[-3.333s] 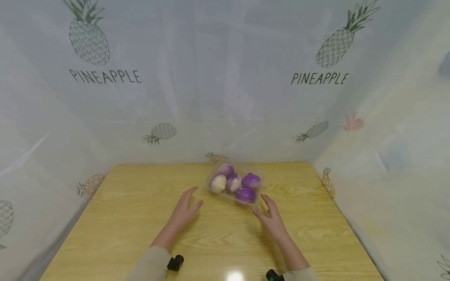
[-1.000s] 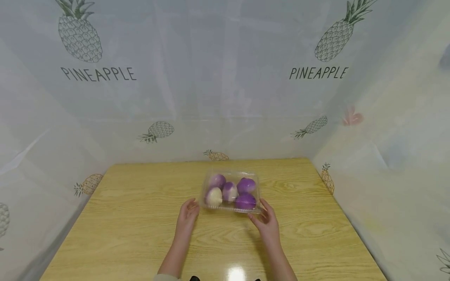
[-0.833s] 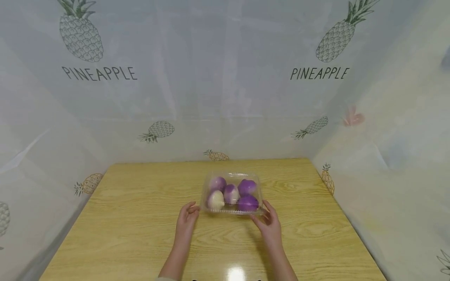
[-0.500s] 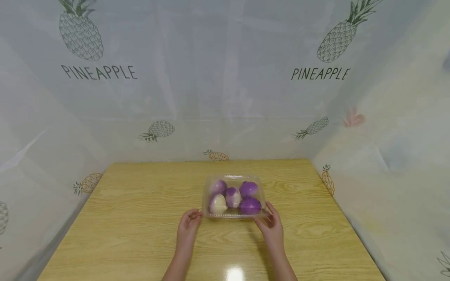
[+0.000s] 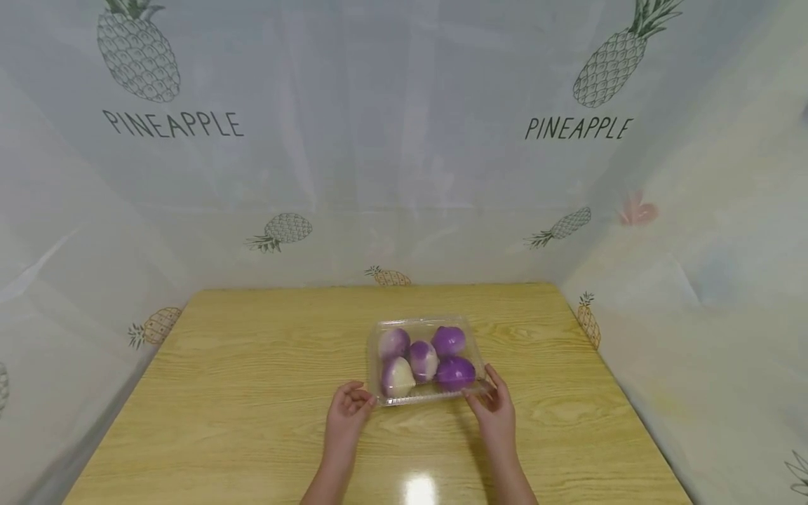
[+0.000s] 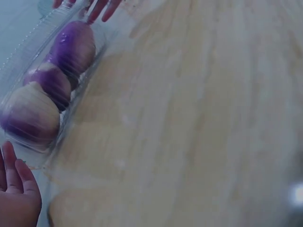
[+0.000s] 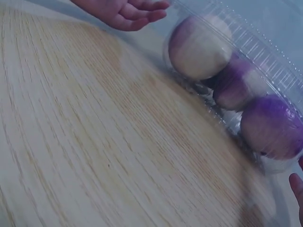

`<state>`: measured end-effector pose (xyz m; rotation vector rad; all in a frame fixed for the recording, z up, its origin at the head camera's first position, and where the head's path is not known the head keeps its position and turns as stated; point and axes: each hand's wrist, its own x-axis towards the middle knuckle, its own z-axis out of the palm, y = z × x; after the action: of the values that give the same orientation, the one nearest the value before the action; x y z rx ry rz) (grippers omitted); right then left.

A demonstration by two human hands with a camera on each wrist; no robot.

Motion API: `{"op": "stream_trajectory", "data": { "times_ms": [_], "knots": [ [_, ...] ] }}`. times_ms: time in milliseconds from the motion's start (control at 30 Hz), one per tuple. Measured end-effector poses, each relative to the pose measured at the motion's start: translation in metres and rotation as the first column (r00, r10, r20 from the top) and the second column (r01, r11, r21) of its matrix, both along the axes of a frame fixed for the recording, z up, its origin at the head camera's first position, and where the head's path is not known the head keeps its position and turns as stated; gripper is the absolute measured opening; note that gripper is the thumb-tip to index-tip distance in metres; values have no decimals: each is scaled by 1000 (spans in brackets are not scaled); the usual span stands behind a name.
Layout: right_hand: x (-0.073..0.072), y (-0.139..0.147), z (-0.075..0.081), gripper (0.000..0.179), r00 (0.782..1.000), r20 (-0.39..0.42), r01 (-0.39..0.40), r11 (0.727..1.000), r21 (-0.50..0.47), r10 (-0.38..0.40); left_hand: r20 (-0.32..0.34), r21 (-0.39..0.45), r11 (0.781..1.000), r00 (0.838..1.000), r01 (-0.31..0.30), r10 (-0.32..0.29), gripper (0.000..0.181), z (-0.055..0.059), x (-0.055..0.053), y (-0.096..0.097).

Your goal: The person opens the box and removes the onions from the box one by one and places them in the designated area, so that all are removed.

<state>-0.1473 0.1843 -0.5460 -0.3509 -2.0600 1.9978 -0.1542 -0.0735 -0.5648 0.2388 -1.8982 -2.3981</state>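
Note:
A clear plastic clamshell box lies on the wooden table, holding several round, purple-and-white vegetables that look like onions or turnips. Its clear lid appears to lie over them. At the box's front left corner is my left hand, fingers loosely bent and fingertips against or very near the plastic. The right hand straddles the front right corner, thumb at the front and fingers along the side. In the left wrist view, the box stands between the left hand and the other hand's fingers.
The yellow wood-grain table extends around the box on every side. Behind it hangs a pale cloth with pineapple prints, and similar cloth covers both sides.
The box has come toward me from farther back on the table and has turned slightly. Both hands, earlier apart from it, are now at its front corners.

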Motion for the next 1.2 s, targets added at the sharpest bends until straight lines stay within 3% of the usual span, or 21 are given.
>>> {"op": "stream_trajectory", "data": {
  "times_ms": [233,633,733,833,933,1067,1200],
  "knots": [
    [1,1,0,72,1000,7,-6,1000,-20,6,-6,2,996,996,91,-91,47,-6,0,4],
    [4,-6,-4,68,997,-8,77,993,-86,-78,79,-163,956,969,245,-235,28,-5,-6,-5],
    [5,-8,-4,62,986,-46,157,987,-43,-159,100,-169,947,961,273,-259,29,-3,-6,-8],
    [7,-12,-2,52,960,-107,261,965,9,-259,107,-147,945,955,291,-277,30,-2,-6,-9],
    [11,-17,9,43,935,-176,320,947,40,-308,111,-115,946,950,303,-291,31,-1,-7,-10],
    [18,-28,32,34,915,-293,298,954,24,-278,102,-88,941,943,327,-318,31,-1,-7,-11],
    [21,-38,41,30,902,-387,220,975,27,-193,87,-78,931,933,355,-349,25,-1,-6,-10]
  ]
}}
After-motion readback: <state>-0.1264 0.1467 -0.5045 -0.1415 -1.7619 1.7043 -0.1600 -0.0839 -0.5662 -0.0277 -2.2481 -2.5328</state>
